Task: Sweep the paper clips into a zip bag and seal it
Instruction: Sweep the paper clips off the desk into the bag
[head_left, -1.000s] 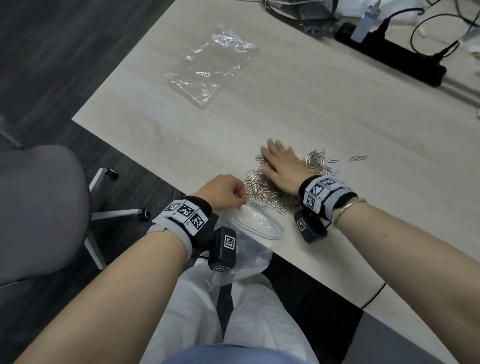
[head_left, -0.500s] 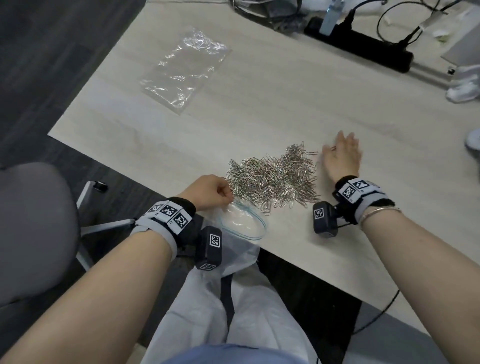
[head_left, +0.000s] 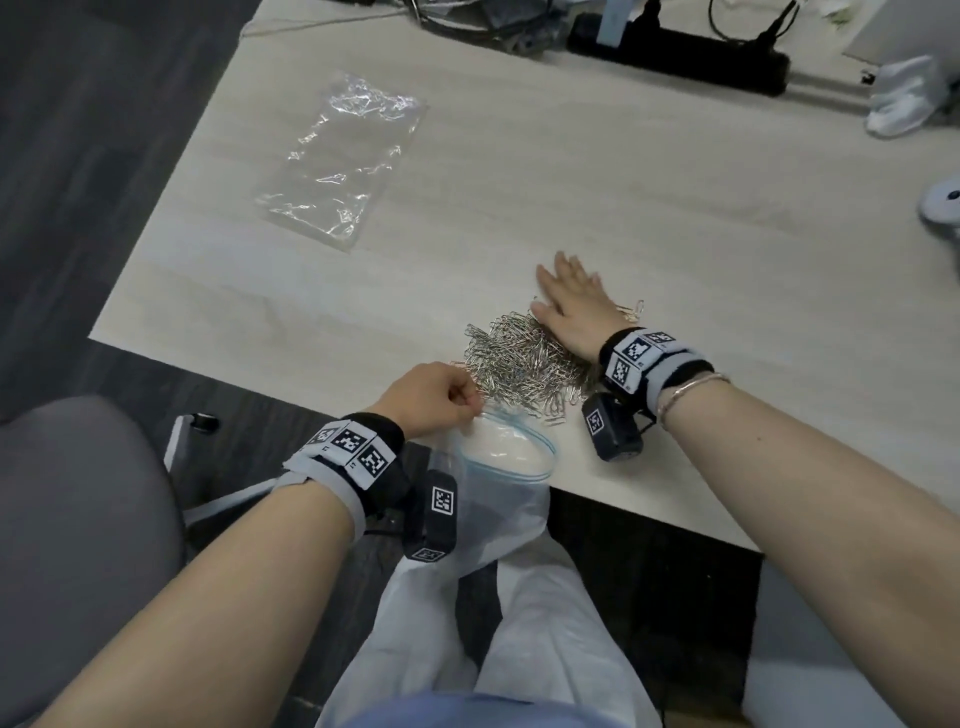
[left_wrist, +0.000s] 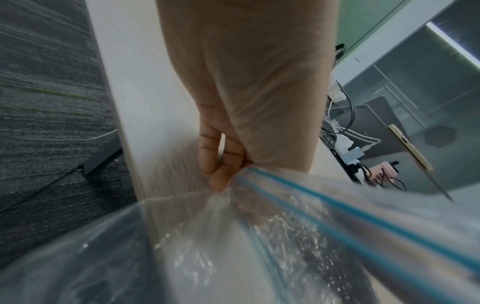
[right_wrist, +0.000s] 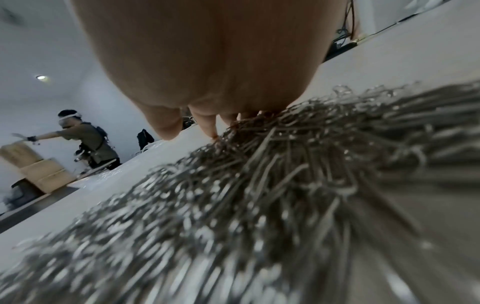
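Both hands busy — left hand (head_left: 428, 397) pinches zip bag (head_left: 506, 454) rim at desk (head_left: 519, 197) edge, right hand (head_left: 574, 306) flat behind paper clips (head_left: 519, 364). Risk: hard sweep overshoots mouth — clips drop off edge.

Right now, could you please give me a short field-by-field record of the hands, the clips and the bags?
left hand: pinches the zip bag's rim at the table edge
zip bag: mouth open, body hanging below the table
right hand: flat, fingers straight, on the far side of the pile
paper clips: heaped between right hand and bag mouth; a few strays by the wrist
spare clear bag: flat, far left of the table
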